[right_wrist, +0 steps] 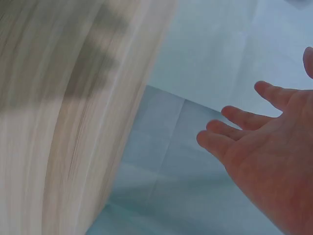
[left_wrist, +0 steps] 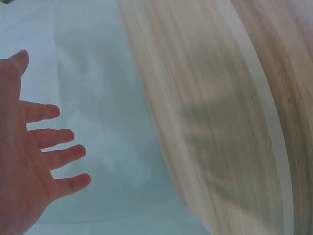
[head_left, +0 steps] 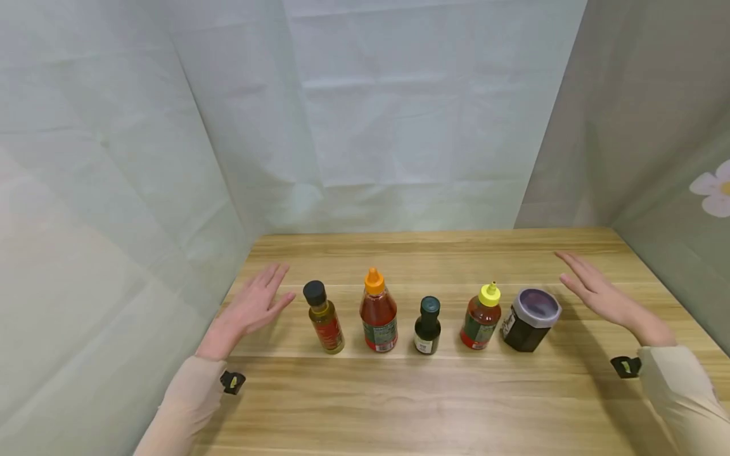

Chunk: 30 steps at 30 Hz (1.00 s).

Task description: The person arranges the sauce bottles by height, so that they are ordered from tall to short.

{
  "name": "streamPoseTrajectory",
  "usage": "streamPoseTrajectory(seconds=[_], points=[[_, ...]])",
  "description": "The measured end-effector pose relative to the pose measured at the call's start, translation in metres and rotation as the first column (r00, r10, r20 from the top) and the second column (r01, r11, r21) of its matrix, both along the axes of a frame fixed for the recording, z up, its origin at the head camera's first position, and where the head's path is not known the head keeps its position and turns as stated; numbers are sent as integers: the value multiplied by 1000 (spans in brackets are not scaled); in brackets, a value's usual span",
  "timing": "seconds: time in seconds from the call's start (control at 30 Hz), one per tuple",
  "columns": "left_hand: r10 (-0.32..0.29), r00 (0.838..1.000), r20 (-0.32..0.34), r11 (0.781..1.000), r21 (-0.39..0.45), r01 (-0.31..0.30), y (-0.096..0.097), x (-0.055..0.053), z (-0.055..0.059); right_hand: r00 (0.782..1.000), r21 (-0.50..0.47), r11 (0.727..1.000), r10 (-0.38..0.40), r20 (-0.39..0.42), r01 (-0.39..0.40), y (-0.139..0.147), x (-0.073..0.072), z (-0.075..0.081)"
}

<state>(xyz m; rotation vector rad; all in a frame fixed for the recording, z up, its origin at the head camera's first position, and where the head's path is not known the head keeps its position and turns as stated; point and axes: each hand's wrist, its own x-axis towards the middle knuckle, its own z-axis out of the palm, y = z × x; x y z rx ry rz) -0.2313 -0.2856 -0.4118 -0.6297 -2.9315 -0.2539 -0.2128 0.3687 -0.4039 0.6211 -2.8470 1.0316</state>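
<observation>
Five containers stand in a row across the wooden table in the head view. Leftmost is a black-capped bottle with a red label, nearest my left hand, whose fingers are straight and spread. Beside it come a red sauce bottle with an orange tip and a small dark bottle with a white label. Farther right are a smaller red sauce bottle with a yellow nozzle and a dark jar with a pale lid. My right hand hovers right of the jar, fingers extended, holding nothing.
Pale cloth hangs behind the table and along both sides. A printed white flower shows on the right cloth. Black wrist mounts sit at both sleeve cuffs.
</observation>
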Motion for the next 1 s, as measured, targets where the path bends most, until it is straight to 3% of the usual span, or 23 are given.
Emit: streamPoseTrajectory(seconds=[0.27, 0.43, 0.83, 1.0], points=[[-7, 997, 82, 988, 151, -6, 4, 7, 4, 999, -43, 999, 18, -34, -19, -7, 2, 4], [-26, 995, 101, 975, 220, 3, 4, 9, 2, 999, -69, 998, 7, -46, -10, -10, 3, 10], [-81, 986, 147, 914, 406, 14, 8, 17, -2, 994, -184, 983, 4, -109, -25, -20, 6, 16], [-111, 984, 140, 892, 451, 36, 11, 23, -4, 982, -301, 954, -48, -184, -10, -26, 8, 15]])
